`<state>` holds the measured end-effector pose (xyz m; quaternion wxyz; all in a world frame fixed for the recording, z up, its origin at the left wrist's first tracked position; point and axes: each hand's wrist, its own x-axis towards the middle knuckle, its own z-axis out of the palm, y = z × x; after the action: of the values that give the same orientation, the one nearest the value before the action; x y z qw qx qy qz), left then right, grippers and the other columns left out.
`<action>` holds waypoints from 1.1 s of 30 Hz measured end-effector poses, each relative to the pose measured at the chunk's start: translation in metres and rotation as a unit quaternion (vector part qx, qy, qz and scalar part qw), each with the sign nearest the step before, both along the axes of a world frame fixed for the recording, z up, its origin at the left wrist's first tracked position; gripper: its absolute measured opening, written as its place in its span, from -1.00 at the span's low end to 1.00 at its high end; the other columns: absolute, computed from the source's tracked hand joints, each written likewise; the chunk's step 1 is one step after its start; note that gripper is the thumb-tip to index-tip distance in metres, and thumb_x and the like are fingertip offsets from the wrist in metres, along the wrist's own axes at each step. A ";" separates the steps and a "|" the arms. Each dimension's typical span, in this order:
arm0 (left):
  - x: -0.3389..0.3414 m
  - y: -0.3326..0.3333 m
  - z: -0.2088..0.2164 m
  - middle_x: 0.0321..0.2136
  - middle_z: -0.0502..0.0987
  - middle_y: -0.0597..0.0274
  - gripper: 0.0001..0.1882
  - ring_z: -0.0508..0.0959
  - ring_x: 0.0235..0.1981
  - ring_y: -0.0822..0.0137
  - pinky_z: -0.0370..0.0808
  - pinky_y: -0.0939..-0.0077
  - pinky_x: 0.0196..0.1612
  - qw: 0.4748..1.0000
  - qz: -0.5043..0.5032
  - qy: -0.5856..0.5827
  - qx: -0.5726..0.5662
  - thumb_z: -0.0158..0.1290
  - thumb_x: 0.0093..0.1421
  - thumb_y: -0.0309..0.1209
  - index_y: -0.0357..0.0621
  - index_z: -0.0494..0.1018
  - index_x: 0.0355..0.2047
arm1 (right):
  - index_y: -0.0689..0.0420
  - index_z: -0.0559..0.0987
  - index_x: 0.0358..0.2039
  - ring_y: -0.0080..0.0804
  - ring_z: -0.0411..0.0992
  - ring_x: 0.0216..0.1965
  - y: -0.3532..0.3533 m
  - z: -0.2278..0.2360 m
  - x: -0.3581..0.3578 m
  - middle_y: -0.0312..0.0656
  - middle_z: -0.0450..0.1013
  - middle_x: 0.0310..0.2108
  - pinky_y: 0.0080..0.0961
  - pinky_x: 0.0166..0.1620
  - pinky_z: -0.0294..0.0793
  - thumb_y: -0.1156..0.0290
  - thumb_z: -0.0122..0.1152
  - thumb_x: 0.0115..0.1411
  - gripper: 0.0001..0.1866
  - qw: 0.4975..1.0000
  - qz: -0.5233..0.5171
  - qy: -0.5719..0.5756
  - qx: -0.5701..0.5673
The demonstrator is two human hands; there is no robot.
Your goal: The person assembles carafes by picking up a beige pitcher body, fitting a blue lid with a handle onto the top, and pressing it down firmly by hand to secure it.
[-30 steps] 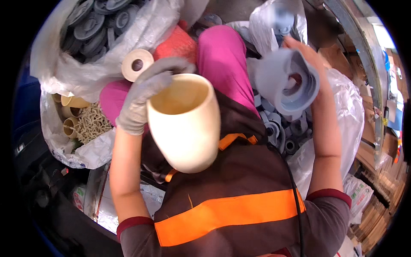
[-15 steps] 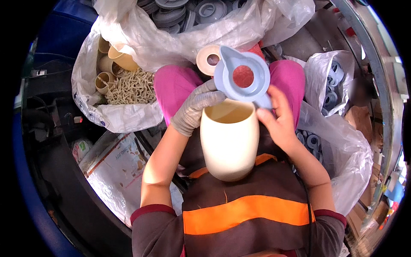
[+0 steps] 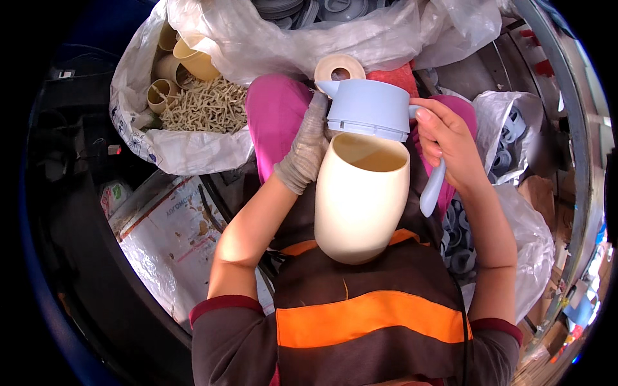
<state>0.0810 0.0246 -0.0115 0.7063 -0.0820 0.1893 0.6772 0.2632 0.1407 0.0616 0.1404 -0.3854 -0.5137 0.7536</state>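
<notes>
A cream jug body point(image 3: 362, 206) leans against my apron, its open mouth facing up and away from me. Just above that mouth is a light blue jug top point(image 3: 368, 106) with a pointed spout at its left and slots along its lower rim. My bare right hand point(image 3: 447, 138) is closed around the top's handle point(image 3: 433, 190), whose free end hangs below my fingers. In a grey glove, my left hand point(image 3: 306, 145) lies along the left of the body's rim, its fingertips up beside the spout. Part of its grip is hidden behind the body and top.
A cream ring point(image 3: 340, 67) lies beyond the top, beside red cloth point(image 3: 394, 78). At the left, a white sack point(image 3: 212, 151) holds cream cups and many short beige pieces. Plastic bags of grey-blue parts point(image 3: 460, 235) stand at the right; another large bag point(image 3: 309, 51) is ahead.
The blue top has turned from showing its round opening to standing side-on, lower rim over the jug's mouth. My right hand has shifted up and right along with the handle.
</notes>
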 end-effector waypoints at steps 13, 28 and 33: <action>0.020 0.016 -0.033 -0.15 0.51 0.14 -0.41 0.54 -0.16 0.24 0.54 0.32 -0.08 0.995 -0.055 -0.084 0.018 0.02 0.16 0.11 -0.16 0.39 -0.07 | 0.20 0.47 -0.05 -0.80 0.11 -0.70 0.013 -0.034 0.020 -0.48 0.23 -0.66 -0.77 -0.66 0.10 0.22 0.13 0.24 -0.63 0.998 0.019 -0.047 0.023; 0.022 0.000 -0.038 0.01 0.42 0.07 -0.14 0.46 0.00 0.22 0.42 0.28 0.09 0.992 -0.080 -0.040 0.085 -0.19 0.09 0.36 -0.15 0.29 0.09 | 0.14 0.50 -0.09 -0.79 0.10 -0.72 0.003 -0.043 0.024 -0.48 0.23 -0.68 -0.76 -0.67 0.05 0.21 0.13 0.24 -0.67 0.998 0.016 -0.048 0.038; 0.026 -0.009 -0.035 0.08 0.37 0.09 -0.06 0.42 0.06 0.21 0.38 0.28 0.14 0.984 -0.103 0.127 0.066 -0.09 0.03 0.36 -0.18 0.21 0.16 | 0.13 0.51 -0.11 -0.80 0.12 -0.71 0.004 -0.047 0.031 -0.47 0.27 -0.63 -0.77 -0.66 0.05 0.24 0.16 0.22 -0.70 0.998 0.023 -0.030 0.054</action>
<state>0.1070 0.0156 -0.0466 0.7460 0.0713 0.2403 0.6170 0.2937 0.1443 0.0141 0.1284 -0.3881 -0.5666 0.7154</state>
